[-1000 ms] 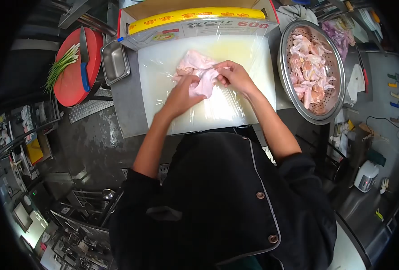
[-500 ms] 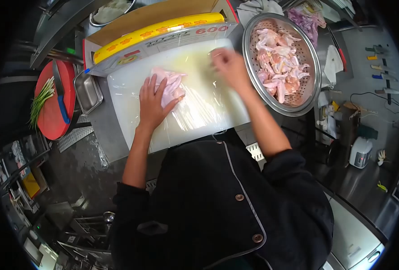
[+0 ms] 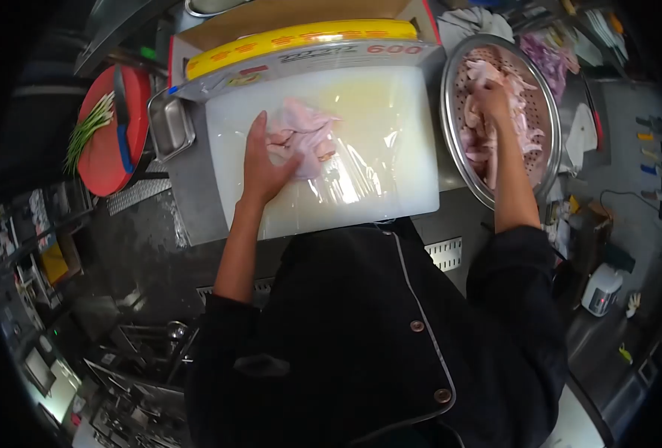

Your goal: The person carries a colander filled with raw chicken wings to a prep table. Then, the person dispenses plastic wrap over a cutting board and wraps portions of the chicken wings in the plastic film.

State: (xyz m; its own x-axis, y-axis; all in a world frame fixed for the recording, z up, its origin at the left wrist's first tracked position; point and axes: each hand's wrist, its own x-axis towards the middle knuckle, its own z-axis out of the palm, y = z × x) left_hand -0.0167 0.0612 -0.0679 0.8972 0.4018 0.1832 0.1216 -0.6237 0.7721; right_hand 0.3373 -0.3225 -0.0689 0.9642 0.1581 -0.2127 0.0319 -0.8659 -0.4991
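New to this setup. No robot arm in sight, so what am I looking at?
There's no machine: it's a person's two bare hands. The view comes from one camera worn on the head, looking forward and down, hence the dark clothing at the bottom.

In the middle, a white cutting board under clear film carries raw chicken. The left hand is spread beside it, thumb at its edge. The right hand reaches into a perforated metal bowl of more chicken pieces; its fingertips are hidden, so I can't tell whether it grips one.

Behind the board stands a box with a yellow roll. Far left: a knife and green onions.
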